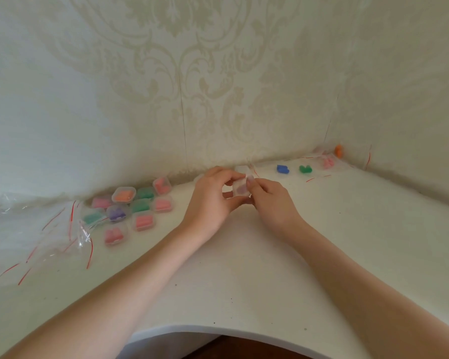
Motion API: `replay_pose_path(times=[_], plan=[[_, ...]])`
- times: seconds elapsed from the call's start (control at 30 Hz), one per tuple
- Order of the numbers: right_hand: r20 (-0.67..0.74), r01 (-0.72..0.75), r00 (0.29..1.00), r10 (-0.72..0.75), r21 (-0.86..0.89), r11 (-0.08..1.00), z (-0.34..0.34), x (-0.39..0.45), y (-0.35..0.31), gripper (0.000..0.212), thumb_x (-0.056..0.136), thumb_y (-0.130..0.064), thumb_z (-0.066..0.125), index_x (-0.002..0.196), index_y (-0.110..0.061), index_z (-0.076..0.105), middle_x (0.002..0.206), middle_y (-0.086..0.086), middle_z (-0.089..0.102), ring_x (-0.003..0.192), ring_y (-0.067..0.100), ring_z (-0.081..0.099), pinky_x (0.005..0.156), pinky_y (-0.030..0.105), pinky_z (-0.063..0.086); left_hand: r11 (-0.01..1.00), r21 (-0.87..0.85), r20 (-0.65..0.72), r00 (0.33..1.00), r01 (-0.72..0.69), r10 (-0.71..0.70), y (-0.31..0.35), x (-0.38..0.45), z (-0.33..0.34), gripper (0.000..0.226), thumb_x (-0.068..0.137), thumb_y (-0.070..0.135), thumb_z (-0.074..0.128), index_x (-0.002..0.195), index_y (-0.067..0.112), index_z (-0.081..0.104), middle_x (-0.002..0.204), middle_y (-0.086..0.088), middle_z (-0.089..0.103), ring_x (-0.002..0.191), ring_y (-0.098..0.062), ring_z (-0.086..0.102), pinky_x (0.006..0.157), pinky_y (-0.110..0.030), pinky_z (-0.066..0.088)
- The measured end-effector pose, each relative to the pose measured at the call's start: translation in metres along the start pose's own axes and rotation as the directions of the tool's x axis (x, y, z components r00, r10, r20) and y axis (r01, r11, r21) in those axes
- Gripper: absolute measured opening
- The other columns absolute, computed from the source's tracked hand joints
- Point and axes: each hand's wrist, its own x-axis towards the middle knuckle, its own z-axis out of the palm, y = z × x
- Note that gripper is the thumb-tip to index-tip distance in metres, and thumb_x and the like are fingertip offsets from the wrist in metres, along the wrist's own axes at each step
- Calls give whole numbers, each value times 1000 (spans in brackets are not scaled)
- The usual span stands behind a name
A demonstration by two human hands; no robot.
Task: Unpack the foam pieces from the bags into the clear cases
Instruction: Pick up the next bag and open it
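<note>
Both bare forearms reach in from the near edge and converge toward the far middle. The left hand (210, 200) has its fingers curled, thumb and fingertips pinching a small clear plastic case (241, 189). The right hand (271, 203) meets it from the right, its fingers curled onto the same case, thumb on top.

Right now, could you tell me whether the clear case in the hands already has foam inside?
It has: the clear case, held between left hand and right hand, shows a purplish piece through its wall. Whether its lid is shut, cannot tell.
</note>
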Motion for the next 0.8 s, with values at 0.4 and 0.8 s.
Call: replay_pose_path(times=[0.4, 0.8], plan=[[-95, -134, 984, 148, 139, 981, -19, 6, 4, 39, 102, -28, 36, 94, -11, 70, 61, -8, 46, 56, 5, 41, 56, 19, 29, 650, -539, 293, 843, 536, -452, 8, 3, -6, 35, 74, -15, 67, 94, 10, 52, 96, -15, 69, 88, -24, 70, 78, -28, 57], [-176, 107, 979, -107, -10, 994, -13, 3, -11, 10, 97, -3, 38, 103, -9, 43, 82, -7, 45, 70, 1, 44, 60, 3, 36, 691, -437, 235, 815, 576, -531, 4, 1, 1, 35, 74, -4, 75, 98, 7, 51, 98, -21, 68, 79, -23, 71, 66, -23, 58]])
